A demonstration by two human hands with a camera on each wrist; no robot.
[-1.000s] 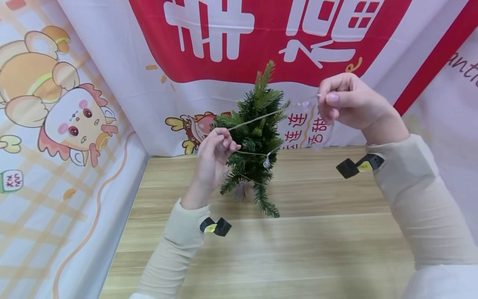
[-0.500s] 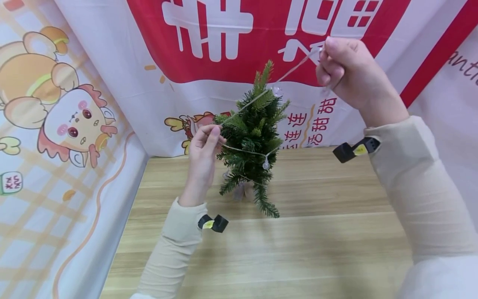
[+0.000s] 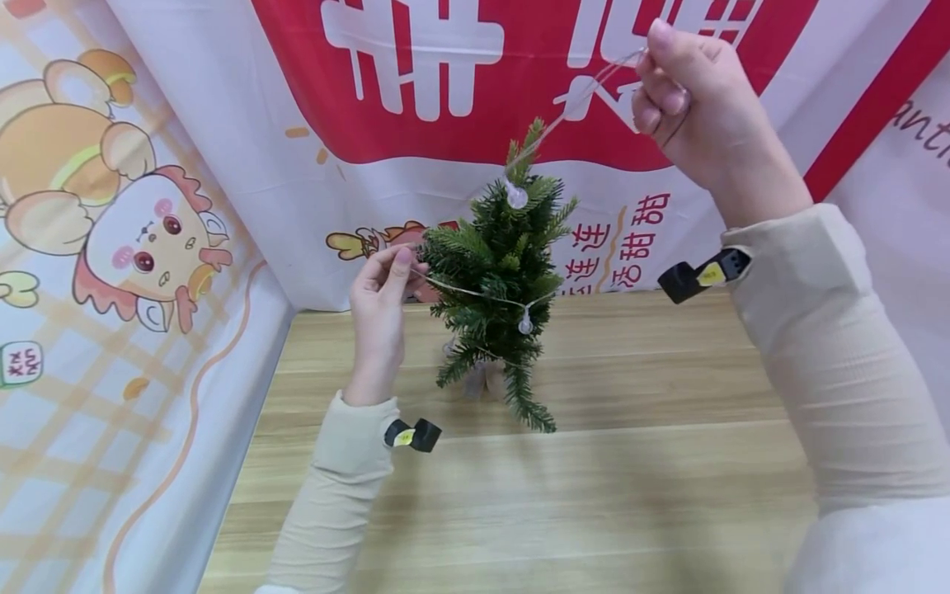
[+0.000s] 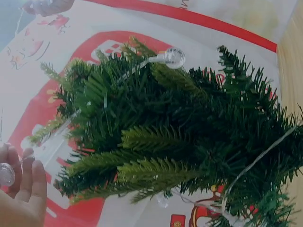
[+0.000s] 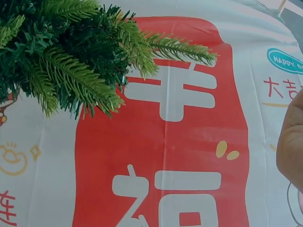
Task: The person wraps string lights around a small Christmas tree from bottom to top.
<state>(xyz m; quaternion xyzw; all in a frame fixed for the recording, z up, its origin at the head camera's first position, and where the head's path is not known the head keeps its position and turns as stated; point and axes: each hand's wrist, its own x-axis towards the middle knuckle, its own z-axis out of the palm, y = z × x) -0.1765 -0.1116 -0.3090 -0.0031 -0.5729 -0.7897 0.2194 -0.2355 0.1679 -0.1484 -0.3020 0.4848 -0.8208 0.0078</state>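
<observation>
A small artificial Christmas tree (image 3: pixel 500 264) stands upright on the table. Clear string lights (image 3: pixel 475 292) wrap around its lower and middle branches, with one clear bulb (image 3: pixel 525 322) hanging at the front. Left of the tree, my left hand (image 3: pixel 378 301) pinches the string between thumb and fingers. High on the right, my right hand (image 3: pixel 705 115) holds another stretch of the string, which slopes down toward the treetop. A second bulb (image 3: pixel 516 196) dangles in front of the upper branches. In the left wrist view, a bulb (image 4: pixel 174 57) shows against the green needles.
Under the tree is a wood-grain table (image 3: pixel 594 495). A printed cloth with a red panel (image 3: pixel 416 140) hangs right behind, and another patterned cloth (image 3: pixel 148 429) closes off the left side. Small black cameras (image 3: pixel 412 436) sit on both sleeves.
My right hand has risen, lifting its stretch of string above the treetop. My left hand has shifted left, still pinching. A bulb now hangs before the upper branches.
</observation>
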